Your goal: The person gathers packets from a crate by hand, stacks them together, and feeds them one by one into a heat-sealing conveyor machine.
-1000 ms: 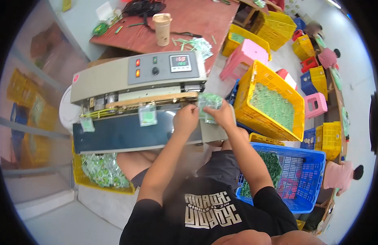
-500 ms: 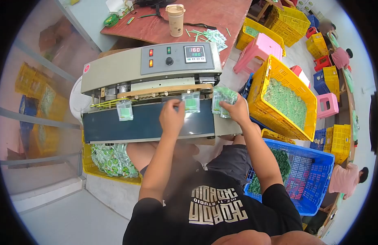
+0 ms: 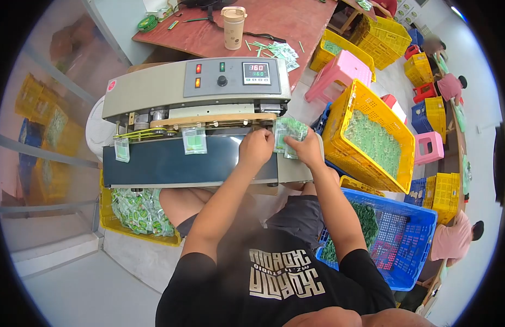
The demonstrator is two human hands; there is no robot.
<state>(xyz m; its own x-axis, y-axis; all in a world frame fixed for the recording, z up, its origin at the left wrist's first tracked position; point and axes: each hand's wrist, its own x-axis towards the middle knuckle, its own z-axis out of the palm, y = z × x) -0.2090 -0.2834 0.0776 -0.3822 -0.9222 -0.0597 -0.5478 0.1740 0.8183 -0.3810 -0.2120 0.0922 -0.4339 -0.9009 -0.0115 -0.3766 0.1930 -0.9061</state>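
My right hand (image 3: 306,149) grips a small stack of clear packets with green print (image 3: 288,131) at the right end of the band sealing machine (image 3: 149,90). Close against the stack's left edge is my left hand (image 3: 257,147), its fingers curled together; whatever lies between the fingertips is hidden. One packet (image 3: 195,141) hangs from the sealer's belt (image 3: 225,117), left of my left hand. Farther left, another packet (image 3: 121,149) hangs at the yellow cords (image 3: 140,137). The machine's display (image 3: 256,73) reads 160 on both lines.
Below the machine's left end sits a yellow crate of filled packets (image 3: 140,215). To my right are a yellow crate of green-white pieces (image 3: 375,143) and a blue crate (image 3: 405,245). A cup (image 3: 233,30) stands on the red table (image 3: 296,16). Several people work along the right side.
My left hand has moved right, from beside a packet at the belt to the stack. The two packets on the machine have travelled left. My right hand still holds the stack.
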